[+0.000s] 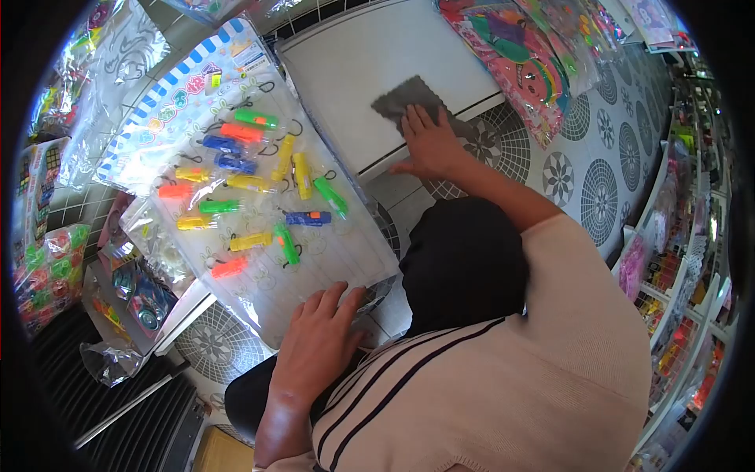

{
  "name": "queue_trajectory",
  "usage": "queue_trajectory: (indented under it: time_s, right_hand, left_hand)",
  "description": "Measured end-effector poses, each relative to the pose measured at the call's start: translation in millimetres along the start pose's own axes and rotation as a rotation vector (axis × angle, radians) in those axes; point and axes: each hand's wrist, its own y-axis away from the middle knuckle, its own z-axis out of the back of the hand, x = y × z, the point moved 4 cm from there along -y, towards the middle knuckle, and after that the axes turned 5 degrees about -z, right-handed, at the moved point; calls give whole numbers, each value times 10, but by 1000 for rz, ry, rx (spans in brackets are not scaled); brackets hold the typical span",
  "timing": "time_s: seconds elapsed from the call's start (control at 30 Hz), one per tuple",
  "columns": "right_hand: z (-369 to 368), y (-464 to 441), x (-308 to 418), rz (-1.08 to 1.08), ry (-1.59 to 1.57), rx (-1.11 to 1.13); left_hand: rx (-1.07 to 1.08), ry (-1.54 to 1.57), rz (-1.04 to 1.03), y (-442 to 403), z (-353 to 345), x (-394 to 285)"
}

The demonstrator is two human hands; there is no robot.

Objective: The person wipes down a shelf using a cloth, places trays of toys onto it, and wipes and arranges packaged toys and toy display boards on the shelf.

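Risked a slide on slick plastic.
Rested open left hand point(321, 346) on plastic package point(295, 291), likely able to jolt toys point(285, 244) (seemingly loose) off; laid open right hand point(435, 149) over gray cloth point(397, 101) on white surface point(338, 71).

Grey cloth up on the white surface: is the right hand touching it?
Touching. The head view shows the right hand with its fingers laid over the grey cloth.

Dull grey cloth point(399, 101) — smooth white panel point(346, 67) — glossy clear plastic packaging point(263, 303) — patterned floor tiles point(599, 191).
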Motion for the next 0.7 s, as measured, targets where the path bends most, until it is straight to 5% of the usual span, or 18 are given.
queue_trajectory:
  time_s: [0.3,0.43,0.57,0.7]
  right_hand:
    - [-207,-1251,-1373,-476,-139,-66]
    - [-307,-686,-1427,-577,-166,-148]
    - [-504,-159,-793,-369,-62,-287]
    - [-191,135,248,117,-181,-185]
  left_hand:
    - [-52,8,36,176,59,-104]
    - [-51,29,21,343,58,-120]
    - [-59,31,-4,419,85,-130]
    - [-38,34,-24,382,95,-111]
